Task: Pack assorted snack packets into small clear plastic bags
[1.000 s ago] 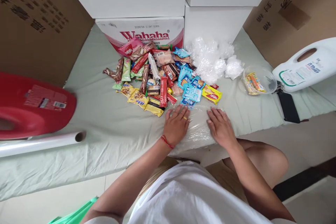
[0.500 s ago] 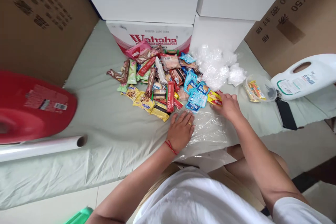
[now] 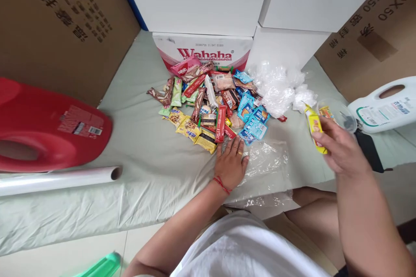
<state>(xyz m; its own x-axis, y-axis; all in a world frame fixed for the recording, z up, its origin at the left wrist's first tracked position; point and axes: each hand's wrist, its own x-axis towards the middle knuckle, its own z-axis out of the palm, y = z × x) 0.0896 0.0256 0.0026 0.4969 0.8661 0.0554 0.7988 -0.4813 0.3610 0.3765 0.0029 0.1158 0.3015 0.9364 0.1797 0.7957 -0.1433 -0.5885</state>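
Observation:
Out to the right, my right hand pinches a yellow snack packet between thumb and fingers, lifted off the cloth. My left hand lies flat with fingers stretched, at the near edge of a heap of wrapped snacks and partly on a clear plastic bag. In the heap are yellow cookie packets, light-blue packets, a red wafer packet and a pink bag. Beyond the right hand sits a clear round tub with snack packets in it, partly hidden.
Crumpled clear plastic bags lie right of the heap, before white boxes. A white bottle and a black phone-like object are at the right. A red jug and a plastic roll lie left.
My right hand has picked up the yellow packet from the heap's right edge and carried it right, toward the tub. My left hand stays flat. The view has shifted slightly.

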